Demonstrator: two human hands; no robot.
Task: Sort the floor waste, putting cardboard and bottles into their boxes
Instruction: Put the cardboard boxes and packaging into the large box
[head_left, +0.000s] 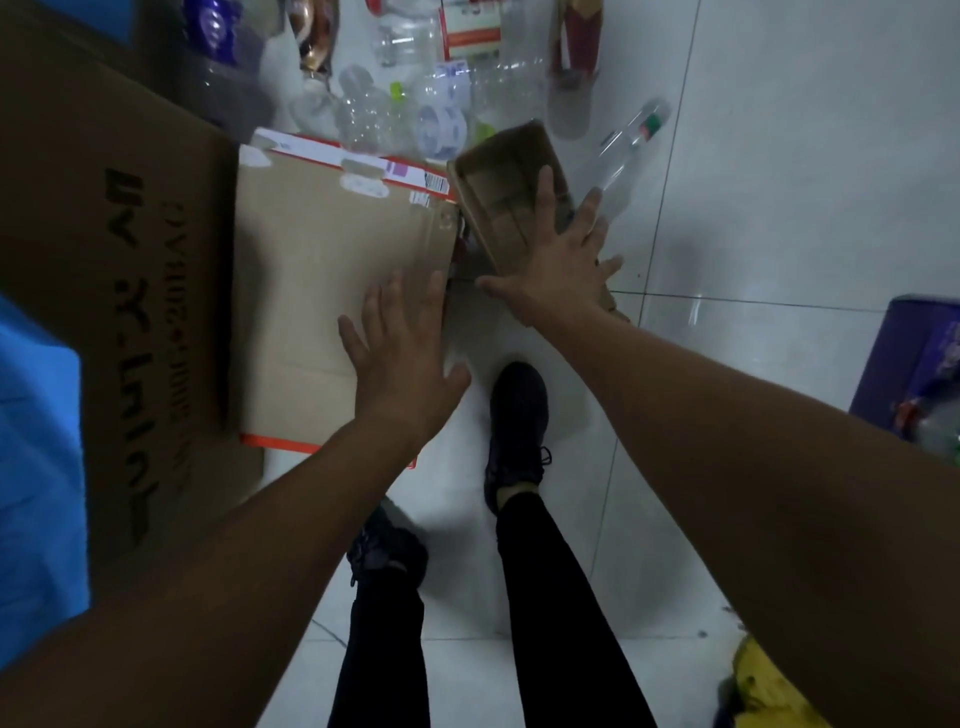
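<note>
A flattened tan cardboard sheet (322, 270) with an orange edge lies on the floor at the left centre. My left hand (402, 358) is spread flat over its right edge, fingers apart, holding nothing. A small open cardboard tray (498, 176) tilts on the floor beside it. My right hand (558, 254) is spread over the tray's near end, fingers apart; I cannot tell whether it touches. A clear plastic bottle (623, 150) lies to the right of the tray. Several clear bottles (395, 114) lie heaped further back.
A big brown cardboard box (114, 249) with black print fills the left side. A purple box (914, 364) holding bottles stands at the right edge. My two feet in dark shoes (519, 415) stand on white tiles. Something yellow (763, 691) lies at the bottom right.
</note>
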